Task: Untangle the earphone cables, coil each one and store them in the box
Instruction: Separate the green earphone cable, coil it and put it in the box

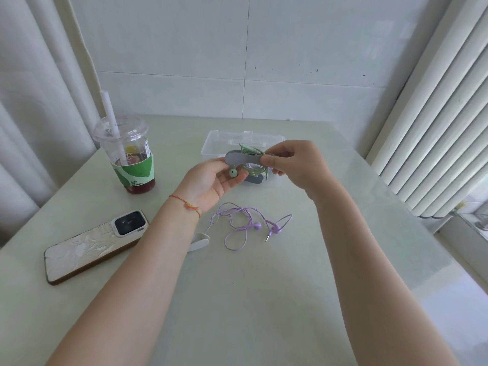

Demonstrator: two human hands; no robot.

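Note:
I hold a coiled green earphone cable (250,169) above the near edge of the clear plastic box (211,146). A grey strap (244,157) lies across the coil. My left hand (211,180) pinches the strap's left end, with a green earbud hanging by its fingers. My right hand (295,165) grips the strap's right end and the coil. A purple earphone cable (245,223) lies loose and uncoiled on the table in front of the box. A white strap (199,240) rests by my left forearm, partly hidden.
A plastic cup (126,157) with a straw and red drink stands at the left. A phone (92,247) in a white case lies face down at the front left. Curtains hang on both sides; a wall is behind the table.

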